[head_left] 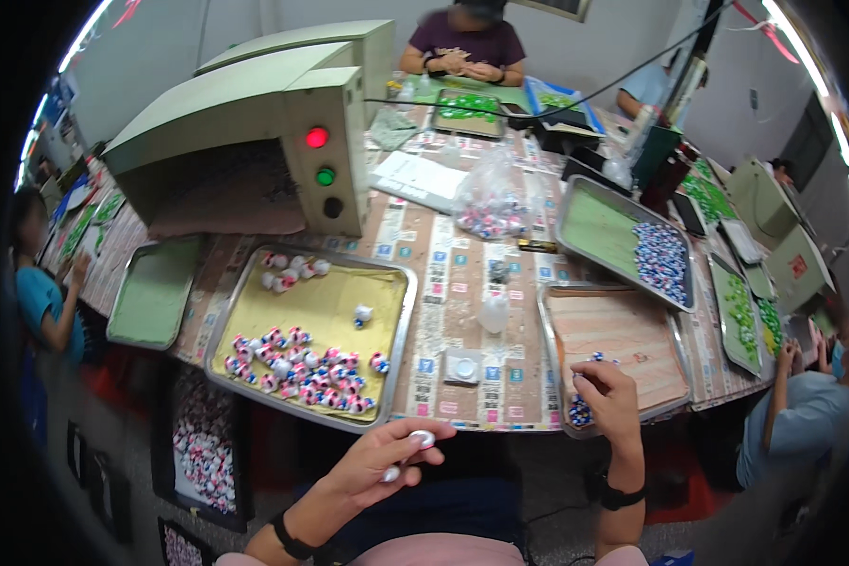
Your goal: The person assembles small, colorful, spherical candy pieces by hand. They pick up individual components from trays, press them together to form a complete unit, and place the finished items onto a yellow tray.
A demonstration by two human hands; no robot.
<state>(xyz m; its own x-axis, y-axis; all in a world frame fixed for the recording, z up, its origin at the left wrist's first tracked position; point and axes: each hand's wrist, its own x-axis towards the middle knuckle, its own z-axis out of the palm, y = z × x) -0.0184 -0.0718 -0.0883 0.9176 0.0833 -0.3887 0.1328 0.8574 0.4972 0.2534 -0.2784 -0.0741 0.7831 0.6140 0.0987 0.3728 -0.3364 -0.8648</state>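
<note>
Holding a white piece [424, 440] between thumb and fingers, its round face turned upward and its long axis unclear, your left hand [373, 462] is by the near edge of the table [519, 406], a second white piece [391, 474] lower in its grip. Your right hand [613, 401] has thumb and fingertips drawn together over the near left corner of the right tray [623, 325], beside blue-and-white pieces [580, 412]; you cannot tell whether it pinches one. In the left tray [403, 330], red, white and blue balls [302, 373] crowd the near half, yellow liner [349, 283] showing far right. Between these trays lies a square pale holder [462, 366].
</note>
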